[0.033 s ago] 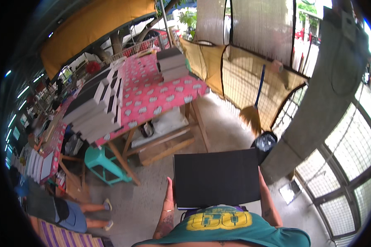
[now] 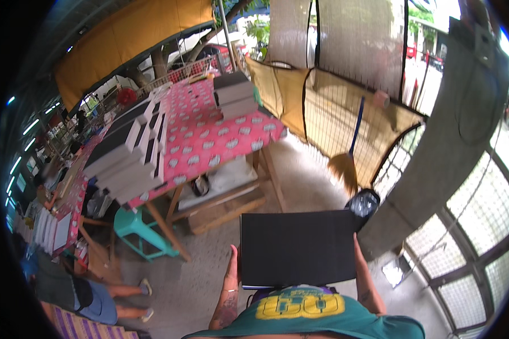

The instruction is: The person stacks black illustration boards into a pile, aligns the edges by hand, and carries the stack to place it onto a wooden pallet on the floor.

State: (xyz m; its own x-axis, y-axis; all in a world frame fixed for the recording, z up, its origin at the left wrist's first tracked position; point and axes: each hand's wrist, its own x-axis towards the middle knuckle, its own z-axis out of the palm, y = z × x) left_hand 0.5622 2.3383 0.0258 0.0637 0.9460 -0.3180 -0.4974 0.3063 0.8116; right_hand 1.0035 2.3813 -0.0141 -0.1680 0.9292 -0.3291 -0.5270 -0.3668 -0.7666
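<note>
A wide, flat black board (image 2: pixel 297 248) lies level in front of my torso, with a thin pale edge along its left and near sides. My left hand (image 2: pixel 232 268) grips its left side, thumb pointing up and fingers hidden beneath or behind the edge. On the opposite side my right hand (image 2: pixel 358 261) holds the right edge, its fingers mostly out of sight under the board. Whether it is one board or a stack of sheets, I cannot tell.
Ahead stands a table with a pink patterned cover (image 2: pixel 198 135), bearing black-topped pale stacks (image 2: pixel 124 147) and another stack (image 2: pixel 234 96). A green stool (image 2: pixel 133 220), broom (image 2: pixel 345 169), lined bin (image 2: pixel 363 203) and concrete post (image 2: pixel 430 135) surround me. Another person (image 2: pixel 96 294) stands lower left.
The view has shifted slightly, so the board and bin appear a little lower. My hands keep the same hold on the board.
</note>
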